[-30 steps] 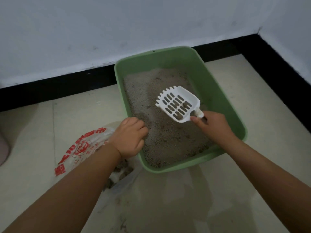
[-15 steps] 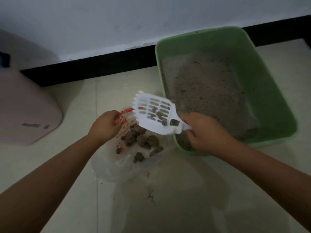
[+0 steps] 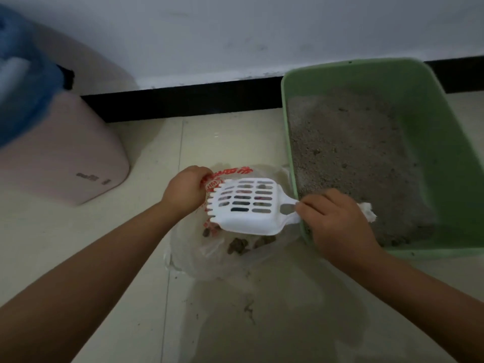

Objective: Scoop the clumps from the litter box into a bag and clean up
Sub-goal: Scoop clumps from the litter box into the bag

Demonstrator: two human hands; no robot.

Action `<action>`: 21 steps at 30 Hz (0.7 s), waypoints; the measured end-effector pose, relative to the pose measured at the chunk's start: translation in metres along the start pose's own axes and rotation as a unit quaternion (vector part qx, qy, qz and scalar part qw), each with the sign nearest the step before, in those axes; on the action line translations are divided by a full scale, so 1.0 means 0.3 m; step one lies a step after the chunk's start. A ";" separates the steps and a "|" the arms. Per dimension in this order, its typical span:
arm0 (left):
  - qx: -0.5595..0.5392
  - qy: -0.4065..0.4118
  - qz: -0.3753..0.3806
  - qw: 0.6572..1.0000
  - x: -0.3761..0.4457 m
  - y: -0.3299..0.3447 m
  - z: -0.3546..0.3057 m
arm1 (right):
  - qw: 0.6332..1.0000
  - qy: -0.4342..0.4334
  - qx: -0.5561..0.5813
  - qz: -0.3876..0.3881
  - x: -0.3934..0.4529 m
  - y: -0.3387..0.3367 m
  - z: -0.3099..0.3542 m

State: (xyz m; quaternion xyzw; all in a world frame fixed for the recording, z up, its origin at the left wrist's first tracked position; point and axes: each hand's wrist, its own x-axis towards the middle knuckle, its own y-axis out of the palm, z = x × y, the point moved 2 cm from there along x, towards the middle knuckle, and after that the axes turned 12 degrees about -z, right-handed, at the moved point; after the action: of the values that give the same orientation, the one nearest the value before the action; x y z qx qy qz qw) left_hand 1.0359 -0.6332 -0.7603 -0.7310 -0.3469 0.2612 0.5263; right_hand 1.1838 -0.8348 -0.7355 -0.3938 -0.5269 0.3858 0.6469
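Note:
A green litter box (image 3: pixel 309 74) with grey litter (image 3: pixel 348 158) stands on the floor at the right. Left of it lies a clear plastic bag (image 3: pixel 193 255) with red print, holding several brown clumps (image 3: pixel 238 246). My left hand (image 3: pixel 184 191) grips the bag's upper edge and holds it open. My right hand (image 3: pixel 337 224) holds the handle of a white slotted scoop (image 3: pixel 248 224), turned face down over the bag's mouth. The handle's end sticks out past my right hand.
A pink bin (image 3: pixel 60 153) with a blue liner (image 3: pixel 23 82) stands at the far left. A black skirting board (image 3: pixel 183 100) runs along the white wall. Dirt specks (image 3: pixel 248 307) lie on the pale tiled floor near the bag.
The scoop swung from over the litter to the bag and has turned over above it. My left hand went from the box's rim to the bag's edge.

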 end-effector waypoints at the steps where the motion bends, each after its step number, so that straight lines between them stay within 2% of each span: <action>1: -0.005 -0.001 0.001 1.000 0.002 0.000 -0.004 | 1.000 -0.002 -0.004 -0.008 0.000 0.000 -0.007; 17: -0.016 -0.025 0.013 0.999 0.021 0.000 -0.036 | 0.987 -0.084 -0.051 -0.128 0.016 -0.003 -0.044; 21: -0.023 -0.040 0.002 0.999 0.017 -0.005 -0.023 | 0.987 -0.104 -0.060 -0.105 0.026 0.006 -0.045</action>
State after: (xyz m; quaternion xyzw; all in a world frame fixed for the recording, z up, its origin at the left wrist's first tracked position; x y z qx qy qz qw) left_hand 1.0440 -0.6329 -0.7567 -0.7326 -0.3723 0.2829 0.4946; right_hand 1.1982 -0.8285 -0.7360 -0.3327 -0.6518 0.3223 0.6005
